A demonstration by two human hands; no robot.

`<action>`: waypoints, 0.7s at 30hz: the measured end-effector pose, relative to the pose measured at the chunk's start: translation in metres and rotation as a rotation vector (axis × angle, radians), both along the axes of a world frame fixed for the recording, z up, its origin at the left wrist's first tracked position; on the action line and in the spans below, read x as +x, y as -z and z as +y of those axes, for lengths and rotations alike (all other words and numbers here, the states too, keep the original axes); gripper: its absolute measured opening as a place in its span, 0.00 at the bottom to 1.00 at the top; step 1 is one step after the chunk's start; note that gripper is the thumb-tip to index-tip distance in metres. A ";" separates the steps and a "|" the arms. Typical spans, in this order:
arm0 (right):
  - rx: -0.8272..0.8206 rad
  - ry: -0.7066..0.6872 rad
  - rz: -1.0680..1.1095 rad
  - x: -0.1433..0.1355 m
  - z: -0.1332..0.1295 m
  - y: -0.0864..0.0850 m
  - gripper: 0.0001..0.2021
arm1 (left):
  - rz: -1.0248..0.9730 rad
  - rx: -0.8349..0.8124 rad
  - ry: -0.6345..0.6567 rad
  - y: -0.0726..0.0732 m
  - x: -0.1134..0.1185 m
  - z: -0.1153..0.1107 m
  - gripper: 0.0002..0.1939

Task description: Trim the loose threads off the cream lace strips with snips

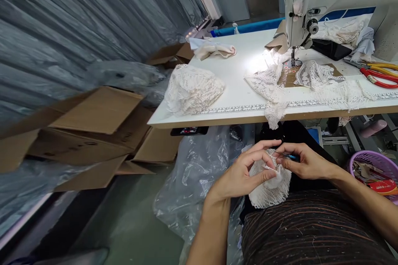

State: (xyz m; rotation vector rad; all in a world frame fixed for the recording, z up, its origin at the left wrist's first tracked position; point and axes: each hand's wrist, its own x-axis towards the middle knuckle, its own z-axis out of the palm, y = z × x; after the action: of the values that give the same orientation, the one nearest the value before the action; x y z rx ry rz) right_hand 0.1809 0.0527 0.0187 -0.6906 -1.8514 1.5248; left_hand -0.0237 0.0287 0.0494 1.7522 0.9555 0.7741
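While left grip (247,169) pinches lace (270,193), bulk hanging below, right grip (304,161) clasps blue tool (293,157) alongside.

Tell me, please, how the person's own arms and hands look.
The left hand and right hand are bare, with no gloves, rings or bracelets visible. The left forearm and right forearm show no sleeves. A dark, thinly striped top covers the torso.

Crumpled white lace piece (271,192), small blue tool (292,157) alongside

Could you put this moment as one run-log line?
left grip: pinching white lace | right grip: small blue tool, at lace | table: lace pile | sewing machine: lace pieces near needle
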 end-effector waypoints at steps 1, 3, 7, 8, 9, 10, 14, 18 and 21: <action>-0.010 0.003 0.007 0.000 0.000 0.001 0.05 | -0.004 -0.005 0.014 0.002 -0.001 0.003 0.07; -0.025 0.010 0.020 -0.001 -0.001 0.002 0.05 | -0.009 0.006 0.011 0.007 -0.002 0.006 0.09; 0.002 -0.018 0.031 -0.001 -0.001 0.003 0.04 | -0.022 -0.025 -0.040 0.017 -0.003 0.007 0.12; 0.015 -0.022 0.025 -0.001 -0.001 0.003 0.03 | -0.034 -0.050 -0.063 0.019 -0.003 0.007 0.12; 0.026 -0.026 0.012 0.000 -0.001 0.002 0.03 | -0.051 -0.076 -0.085 0.020 -0.003 0.006 0.13; 0.034 -0.024 -0.007 0.000 -0.001 0.001 0.03 | -0.072 -0.101 -0.107 0.021 -0.003 0.006 0.14; 0.015 0.019 -0.076 -0.003 -0.004 0.003 0.05 | -0.154 -0.185 -0.192 0.023 -0.002 0.005 0.16; -0.052 0.121 -0.055 -0.008 -0.005 0.009 0.15 | -0.191 -0.256 -0.254 0.023 -0.001 0.004 0.17; -0.078 0.157 -0.044 -0.010 -0.002 0.011 0.18 | -0.229 -0.296 -0.279 0.024 -0.002 0.003 0.16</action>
State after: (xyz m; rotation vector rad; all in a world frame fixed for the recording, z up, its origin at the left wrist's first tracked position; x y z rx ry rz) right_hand 0.1711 0.0507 0.0078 -0.8915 -1.7326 1.4963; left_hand -0.0252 0.0320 0.0258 1.2615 1.1069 0.9353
